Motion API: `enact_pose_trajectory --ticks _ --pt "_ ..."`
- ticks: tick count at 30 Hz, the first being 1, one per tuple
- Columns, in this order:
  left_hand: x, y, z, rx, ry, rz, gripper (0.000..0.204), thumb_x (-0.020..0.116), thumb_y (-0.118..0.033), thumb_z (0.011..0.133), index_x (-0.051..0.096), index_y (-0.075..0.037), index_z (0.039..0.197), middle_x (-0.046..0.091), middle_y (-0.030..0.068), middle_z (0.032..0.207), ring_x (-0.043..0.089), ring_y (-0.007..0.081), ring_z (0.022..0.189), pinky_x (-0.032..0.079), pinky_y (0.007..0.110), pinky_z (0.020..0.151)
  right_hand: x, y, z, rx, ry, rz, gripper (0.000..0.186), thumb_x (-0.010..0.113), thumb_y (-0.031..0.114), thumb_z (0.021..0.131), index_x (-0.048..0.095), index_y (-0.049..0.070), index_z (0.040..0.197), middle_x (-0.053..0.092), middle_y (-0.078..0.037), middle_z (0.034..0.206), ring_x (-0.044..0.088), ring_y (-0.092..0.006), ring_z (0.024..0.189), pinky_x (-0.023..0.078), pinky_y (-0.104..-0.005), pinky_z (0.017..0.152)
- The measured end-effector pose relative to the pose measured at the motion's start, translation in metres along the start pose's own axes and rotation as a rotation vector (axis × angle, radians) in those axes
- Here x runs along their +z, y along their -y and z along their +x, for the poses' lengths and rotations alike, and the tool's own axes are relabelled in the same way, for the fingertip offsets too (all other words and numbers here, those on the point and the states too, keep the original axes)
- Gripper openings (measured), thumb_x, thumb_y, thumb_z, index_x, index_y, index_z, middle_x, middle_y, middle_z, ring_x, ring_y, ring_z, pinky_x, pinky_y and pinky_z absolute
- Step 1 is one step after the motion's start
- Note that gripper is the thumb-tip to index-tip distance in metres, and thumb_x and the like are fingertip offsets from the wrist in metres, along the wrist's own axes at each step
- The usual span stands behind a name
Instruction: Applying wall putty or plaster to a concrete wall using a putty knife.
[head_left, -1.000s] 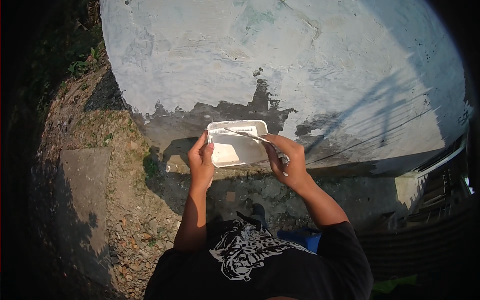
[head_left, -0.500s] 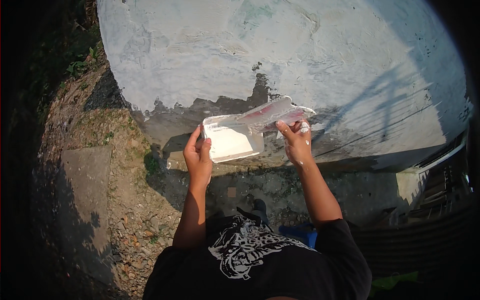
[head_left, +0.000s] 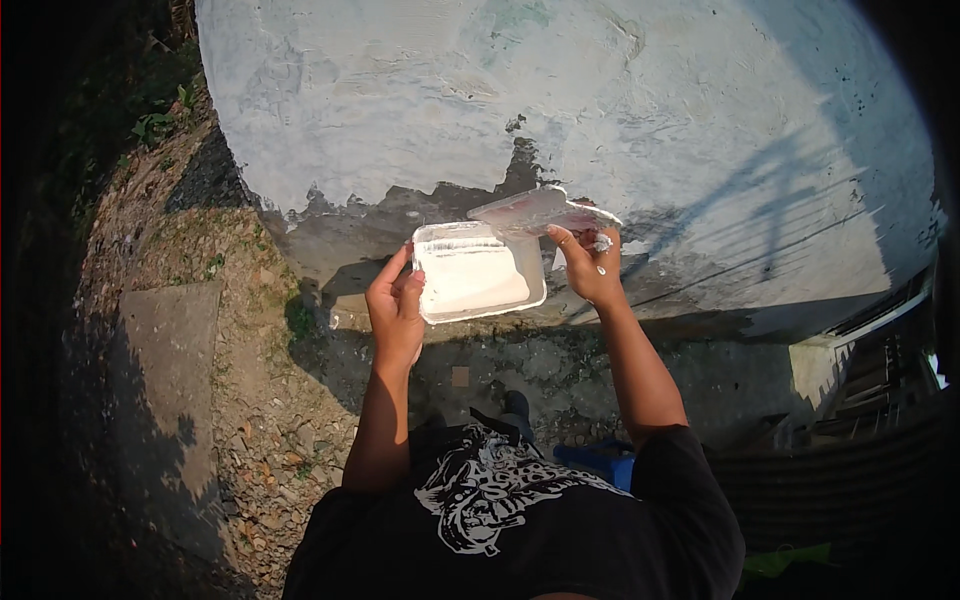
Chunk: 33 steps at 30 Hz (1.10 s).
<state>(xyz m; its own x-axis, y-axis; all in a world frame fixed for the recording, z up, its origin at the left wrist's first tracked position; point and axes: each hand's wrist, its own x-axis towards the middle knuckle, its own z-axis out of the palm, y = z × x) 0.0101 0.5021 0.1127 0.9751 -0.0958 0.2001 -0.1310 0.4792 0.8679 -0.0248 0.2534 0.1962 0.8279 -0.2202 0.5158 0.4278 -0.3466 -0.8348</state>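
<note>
Tray (head_left: 537, 265) is sitting between left hand (head_left: 397, 308) and right hand (head_left: 594, 272), left hand gripping its left end; long axis is running left-right, right end slightly higher in view. Right hand is gripping spreader (head_left: 532, 208), which is pointing left, long axis near sideways, overlapping the tray's far rim in view.

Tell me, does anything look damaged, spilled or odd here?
The wall looks patchy: its pale coat ends raggedly, with dark areas showing low down. White smears also mark the right hand, which holds a flat tool.
</note>
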Motion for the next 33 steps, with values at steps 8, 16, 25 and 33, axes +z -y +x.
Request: enact_pose_trajectory --ticks 8,16,25,33 --pt "0.009 0.002 0.002 -0.02 -0.041 -0.147 0.043 0.052 -0.003 0.097 0.048 0.013 0.137 0.066 0.0156 0.121 0.063 0.0125 0.102 0.048 0.025 0.088 -0.005 -0.005 -0.012 0.014 -0.021 -0.01 0.011 0.072 0.007 0.09 0.068 -0.003 0.093 0.067 0.0 0.082 0.053 -0.0062 0.074 0.043 -0.0251 0.065" --pt "0.015 0.004 0.004 -0.06 -0.053 -0.176 0.041 0.05 -0.004 0.098 0.049 0.014 0.135 0.066 0.0151 0.119 0.063 0.0128 0.103 0.048 0.025 0.089 -0.014 -0.003 -0.026 0.072 -0.032 -0.086 0.015 0.072 0.007 0.088 0.067 -0.004 0.097 0.07 -0.006 0.088 0.059 -0.01 0.08 0.047 -0.0273 0.071" --pt "0.014 0.012 0.009 -0.036 -0.058 -0.165 0.041 0.05 -0.003 0.098 0.049 0.015 0.135 0.066 0.0147 0.118 0.062 0.0123 0.103 0.047 0.024 0.089 -0.009 0.012 -0.037 0.067 -0.113 -0.055 0.013 0.07 0.005 0.089 0.067 -0.005 0.098 0.07 -0.006 0.088 0.06 -0.0117 0.081 0.048 -0.0287 0.073" --pt "0.013 0.01 0.016 -0.031 -0.139 -0.208 0.037 0.05 -0.004 0.098 0.053 0.014 0.13 0.067 0.0127 0.113 0.062 0.0126 0.099 0.047 0.025 0.087 0.002 -0.002 -0.051 0.049 -0.105 -0.056 0.013 0.071 0.006 0.088 0.069 -0.004 0.096 0.07 -0.006 0.083 0.061 -0.0114 0.075 0.048 -0.0274 0.069"
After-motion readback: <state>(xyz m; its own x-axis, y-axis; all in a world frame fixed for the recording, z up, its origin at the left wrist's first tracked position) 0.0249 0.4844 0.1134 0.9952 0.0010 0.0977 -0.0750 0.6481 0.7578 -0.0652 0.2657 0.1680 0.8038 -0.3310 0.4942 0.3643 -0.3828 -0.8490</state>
